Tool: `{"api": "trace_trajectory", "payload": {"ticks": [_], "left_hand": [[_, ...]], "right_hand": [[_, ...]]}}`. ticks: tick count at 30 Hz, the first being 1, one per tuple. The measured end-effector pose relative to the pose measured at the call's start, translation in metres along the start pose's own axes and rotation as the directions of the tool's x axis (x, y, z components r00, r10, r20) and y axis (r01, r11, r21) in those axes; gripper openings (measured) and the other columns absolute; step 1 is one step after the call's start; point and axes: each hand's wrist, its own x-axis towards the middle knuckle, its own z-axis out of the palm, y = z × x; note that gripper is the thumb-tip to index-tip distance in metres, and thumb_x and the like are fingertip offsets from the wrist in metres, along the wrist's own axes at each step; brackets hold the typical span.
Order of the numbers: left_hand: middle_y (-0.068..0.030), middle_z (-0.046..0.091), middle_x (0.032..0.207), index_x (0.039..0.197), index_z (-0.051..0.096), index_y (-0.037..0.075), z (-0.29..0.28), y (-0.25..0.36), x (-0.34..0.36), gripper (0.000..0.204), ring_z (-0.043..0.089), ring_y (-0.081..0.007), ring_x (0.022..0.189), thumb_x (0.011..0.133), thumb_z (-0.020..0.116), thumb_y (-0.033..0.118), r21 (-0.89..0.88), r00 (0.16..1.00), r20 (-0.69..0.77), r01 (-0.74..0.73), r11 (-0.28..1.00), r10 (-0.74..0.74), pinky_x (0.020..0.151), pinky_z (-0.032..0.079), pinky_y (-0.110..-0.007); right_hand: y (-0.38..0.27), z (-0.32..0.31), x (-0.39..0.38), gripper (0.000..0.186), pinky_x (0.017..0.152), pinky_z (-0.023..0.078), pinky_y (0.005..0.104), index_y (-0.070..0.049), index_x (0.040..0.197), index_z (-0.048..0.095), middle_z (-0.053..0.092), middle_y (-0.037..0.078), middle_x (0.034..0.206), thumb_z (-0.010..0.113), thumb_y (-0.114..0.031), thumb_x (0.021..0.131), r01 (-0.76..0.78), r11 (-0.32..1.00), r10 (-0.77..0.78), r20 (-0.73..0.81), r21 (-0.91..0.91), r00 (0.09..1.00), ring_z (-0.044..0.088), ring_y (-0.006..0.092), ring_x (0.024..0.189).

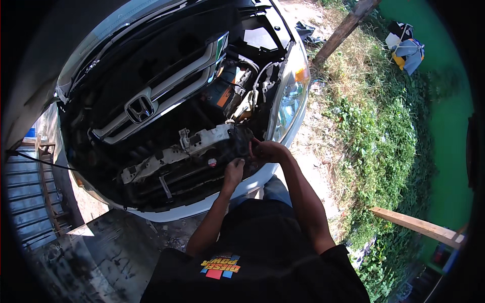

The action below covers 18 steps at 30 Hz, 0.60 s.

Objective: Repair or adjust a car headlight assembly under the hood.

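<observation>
Outdoors, in hard sunlight, green plants [376, 141] and dry grass run along a green wall [449, 131] beside a white car whose front end lies open. The right hand [269, 150] is closed around a red-handled tool [251, 147], at the inner front corner of the engine bay near the headlight; the tool's kind and working end are lost in shadow. That arm bends out over the bumper, probably to bring the tool in from the side. The left hand [234, 170] is just beside it, fingers curled nearly closed at the dark front edge; whether it pinches something or merely steadies itself, I cannot tell. Just beyond both hands, the pale radiator support panel [214, 134] crosses the bay, seemingly bared because its cover is off. Farther in, an orange-and-black battery [222, 96] sits behind the headlight [290, 108], tucked to one side. The chrome grille [174, 93] stands over the bay, apparently carried on the raised hood, which would leave the front open to reach. Nearest the person's black shirt [262, 232], the white bumper [189, 209] curves across, and they seem to lean over it for access. Past the car, a wooden post [343, 33] slants up from the grass.
</observation>
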Motion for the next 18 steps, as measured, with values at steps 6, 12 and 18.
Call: {"api": "trace_trajectory", "payload": {"ticks": [6,12,18], "left_hand": [[-0.0175,0.07,0.095,0.108,0.067,0.003,-0.02,0.049,0.034,0.028,0.069,-0.0316,0.087,0.095,0.053,0.023,0.184,0.994,-0.1,-0.031,0.982,0.05,0.076,0.054,-0.04],[-0.0149,0.067,0.098,0.103,0.071,0.013,-0.01,0.088,0.108,0.021,0.066,-0.0369,0.087,0.087,0.057,0.018,0.533,0.887,0.238,-0.46,0.71,0.396,0.078,0.053,-0.046],[-0.0129,0.071,0.088,0.085,0.076,0.009,0.011,0.062,0.159,0.017,0.069,-0.0313,0.088,0.081,0.061,0.016,0.709,0.739,0.646,-0.673,0.209,0.192,0.077,0.054,-0.043]], "right_hand": [[0.004,0.005,0.012,0.027,0.075,0.059,0.0423,-0.006,0.114,0.046,0.062,0.009,0.091,0.047,0.004,0.089,0.065,0.995,-0.06,0.062,-0.071,0.996,0.066,0.0242,0.081],[0.013,-0.009,0.023,0.026,0.078,0.059,0.0479,-0.008,0.115,0.045,0.063,0.009,0.092,0.047,0.001,0.091,0.072,0.997,-0.076,0.111,0.033,0.991,0.067,0.0263,0.084],[0.043,0.017,-0.009,0.062,0.085,0.055,0.0475,-0.018,0.148,0.024,0.061,0.004,0.107,0.043,-0.001,0.092,0.112,0.983,-0.109,-0.024,0.147,0.994,0.065,0.0243,0.087]]}}
